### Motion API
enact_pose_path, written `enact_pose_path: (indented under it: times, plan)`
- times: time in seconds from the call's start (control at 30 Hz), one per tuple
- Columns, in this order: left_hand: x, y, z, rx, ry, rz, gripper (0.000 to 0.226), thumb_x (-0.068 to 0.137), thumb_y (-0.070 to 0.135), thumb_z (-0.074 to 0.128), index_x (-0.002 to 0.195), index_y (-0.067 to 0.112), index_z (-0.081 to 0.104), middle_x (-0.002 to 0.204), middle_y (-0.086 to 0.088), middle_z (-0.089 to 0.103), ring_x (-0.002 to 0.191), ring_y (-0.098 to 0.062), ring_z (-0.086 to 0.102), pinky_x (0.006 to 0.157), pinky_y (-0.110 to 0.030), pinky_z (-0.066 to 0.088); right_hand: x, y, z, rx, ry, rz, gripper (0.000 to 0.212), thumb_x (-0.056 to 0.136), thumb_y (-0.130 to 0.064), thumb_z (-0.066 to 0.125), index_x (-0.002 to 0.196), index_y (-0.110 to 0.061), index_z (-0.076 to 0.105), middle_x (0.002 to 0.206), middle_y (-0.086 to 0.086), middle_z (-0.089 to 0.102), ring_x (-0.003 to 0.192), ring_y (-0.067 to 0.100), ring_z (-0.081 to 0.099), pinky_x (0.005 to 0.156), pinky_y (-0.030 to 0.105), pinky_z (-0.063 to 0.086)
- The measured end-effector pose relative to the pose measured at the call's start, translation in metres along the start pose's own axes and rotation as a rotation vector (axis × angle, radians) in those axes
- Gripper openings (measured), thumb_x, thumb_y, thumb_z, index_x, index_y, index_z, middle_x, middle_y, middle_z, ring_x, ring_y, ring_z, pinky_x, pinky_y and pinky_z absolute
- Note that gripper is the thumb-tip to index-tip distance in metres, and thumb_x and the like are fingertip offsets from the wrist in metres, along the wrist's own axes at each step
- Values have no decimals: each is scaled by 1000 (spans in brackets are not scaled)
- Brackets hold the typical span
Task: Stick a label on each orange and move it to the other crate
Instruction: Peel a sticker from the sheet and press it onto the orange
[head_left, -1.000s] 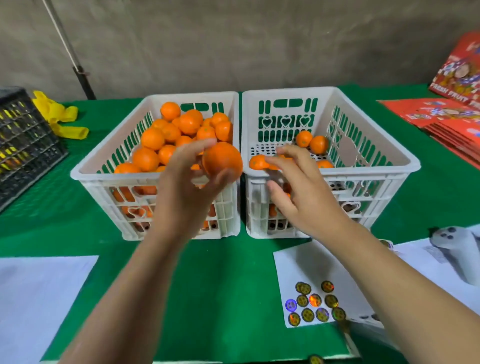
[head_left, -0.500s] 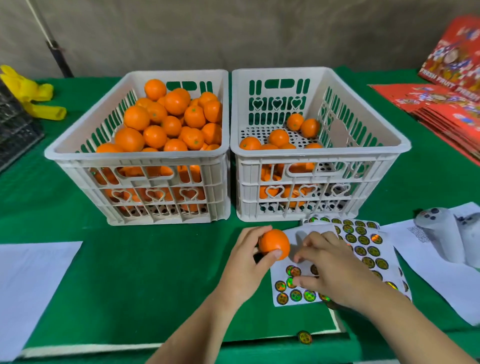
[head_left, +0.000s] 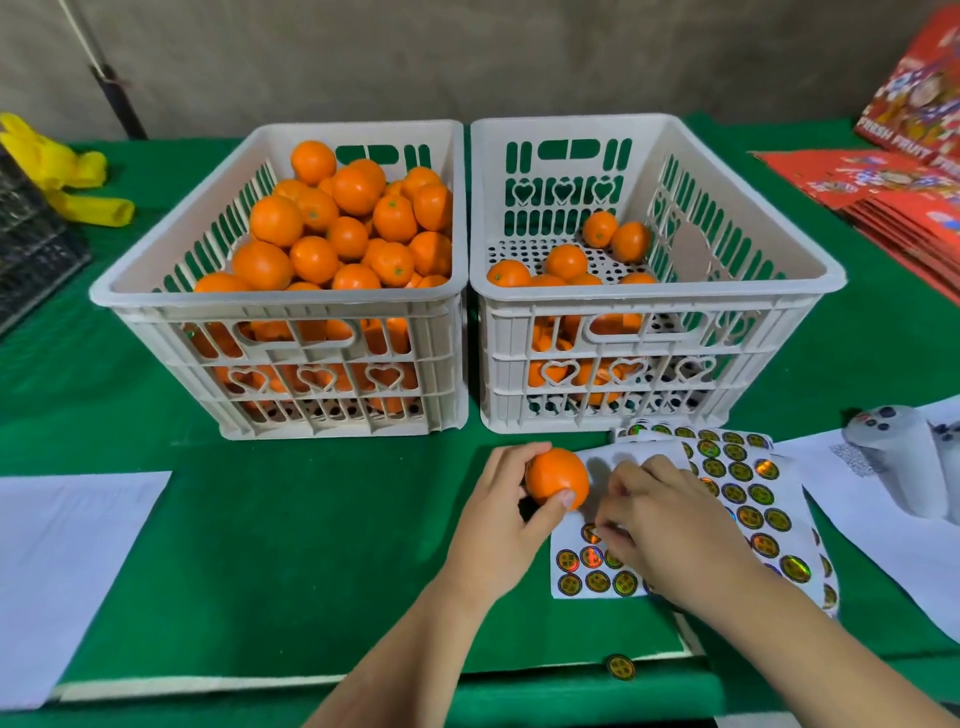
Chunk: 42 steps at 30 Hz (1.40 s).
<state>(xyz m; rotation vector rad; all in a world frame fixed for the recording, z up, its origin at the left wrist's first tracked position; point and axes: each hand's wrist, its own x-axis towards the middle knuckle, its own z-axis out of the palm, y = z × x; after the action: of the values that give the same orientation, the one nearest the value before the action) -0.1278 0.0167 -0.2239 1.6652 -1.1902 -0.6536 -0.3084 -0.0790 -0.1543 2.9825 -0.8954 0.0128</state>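
2 crates (head_left: 649, 304) | 1 orange (head_left: 556, 475) held, left grip (head_left: 498, 525)

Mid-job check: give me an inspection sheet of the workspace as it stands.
Surface: green cloth on the table.
Job's things: left crate heaped with oranges; right crate sparsely filled; sticker sheets in front of the right crate.
Clutter: white paper, loose sticker, white controller, red boxes, yellow object, black crate.
Grips: left hand holds an orange; right hand on a sheet, fingertips curled.
Cables: nothing seen.
Surroundings: grey wall, dark pole.
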Motion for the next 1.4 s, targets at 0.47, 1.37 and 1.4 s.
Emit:
enact_pose_path:
  times: [0.47, 1.37, 1.4]
  plan:
    - [1, -4, 1, -30, -8, 2, 55, 88, 69, 66, 137, 57, 46, 136, 33, 43, 117, -4, 64, 97, -41, 59, 10, 11, -7, 764, 357, 255, 11, 96, -15, 65, 90, -25, 67, 74, -9, 68, 68, 10, 62, 60, 23, 48]
    - [-4, 43, -25, -480, 259, -122, 48, 77, 64, 74, 120, 44, 73, 121, 16, 74, 114, -8, 70, 86, -22, 57, 40, -21, -28, 375, 260, -292, 80, 88, -60, 70, 151, -17, 46, 132, -5, 52, 115, 14, 54, 94, 31, 51]
    - [-4, 55, -33, -446, 285, -97, 44, 79, 65, 71, 117, 45, 74, 119, 16, 75, 111, -8, 70, 84, -23, 57, 40, -20, -40, 392, 289, -305, 79, 89, -65, 66, 149, -18, 48, 129, -7, 52, 113, 12, 54, 92, 28, 49]
